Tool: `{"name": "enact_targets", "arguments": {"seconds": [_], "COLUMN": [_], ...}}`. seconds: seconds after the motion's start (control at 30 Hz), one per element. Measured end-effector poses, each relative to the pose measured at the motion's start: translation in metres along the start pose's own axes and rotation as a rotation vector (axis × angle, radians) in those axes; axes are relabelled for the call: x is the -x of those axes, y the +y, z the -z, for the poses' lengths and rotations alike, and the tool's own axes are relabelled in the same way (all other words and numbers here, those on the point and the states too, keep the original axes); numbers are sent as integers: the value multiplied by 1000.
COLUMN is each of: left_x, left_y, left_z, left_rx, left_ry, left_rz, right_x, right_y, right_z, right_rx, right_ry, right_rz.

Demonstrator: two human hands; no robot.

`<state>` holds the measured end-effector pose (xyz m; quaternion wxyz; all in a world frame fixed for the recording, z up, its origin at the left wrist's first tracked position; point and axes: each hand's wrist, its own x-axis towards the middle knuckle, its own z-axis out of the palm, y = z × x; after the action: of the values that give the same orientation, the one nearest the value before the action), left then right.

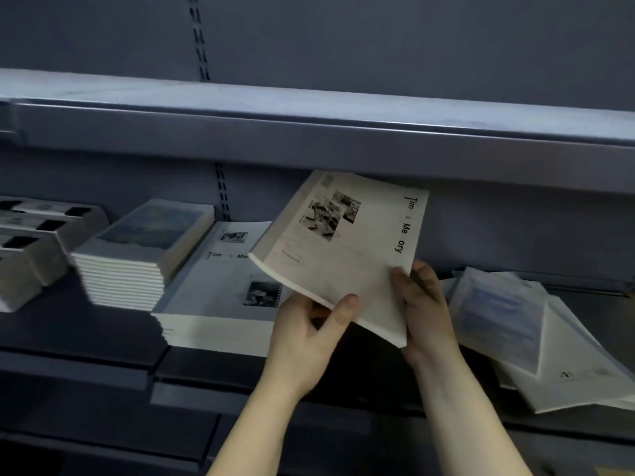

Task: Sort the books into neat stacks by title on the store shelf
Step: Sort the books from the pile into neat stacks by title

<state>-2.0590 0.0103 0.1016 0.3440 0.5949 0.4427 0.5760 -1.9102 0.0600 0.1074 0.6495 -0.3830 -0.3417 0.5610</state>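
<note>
A white "Time & Memory" book (343, 249) is held tilted in the air above the shelf (103, 331). My left hand (305, 334) grips its lower edge, thumb on the cover. My right hand (422, 304) grips its right corner. Just left of it lies a low stack of the same title (220, 290). Further left is a taller, neat stack of blue-cover books (137, 255). To the right lies a loose, fanned pile of mixed books (522, 334), blue-cover ones on top.
The upper shelf's front edge (309, 139) hangs just above the held book. At the far left sit stacks of white books with black patches (37, 242). A dark lower shelf (103, 424) runs below.
</note>
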Motion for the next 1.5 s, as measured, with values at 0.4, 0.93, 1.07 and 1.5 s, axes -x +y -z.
{"name": "enact_targets", "arguments": {"seconds": [0.4,0.93,1.07,1.5], "left_x": [17,18,17,13], "left_y": [-52,-76,-79,-86], "left_z": [172,251,254,254], "left_rx": [-884,-888,-861,-897], "left_ry": [99,149,135,97], "left_rz": [-115,-44,-48,-49], "right_x": [-17,-29,-33,-39], "right_y": [39,88,96,106], "right_z": [-84,-129,-129,-127], "right_rx": [209,713,843,1102], "right_ry": [51,92,138,124], "right_rz": [-54,62,109,172]}}
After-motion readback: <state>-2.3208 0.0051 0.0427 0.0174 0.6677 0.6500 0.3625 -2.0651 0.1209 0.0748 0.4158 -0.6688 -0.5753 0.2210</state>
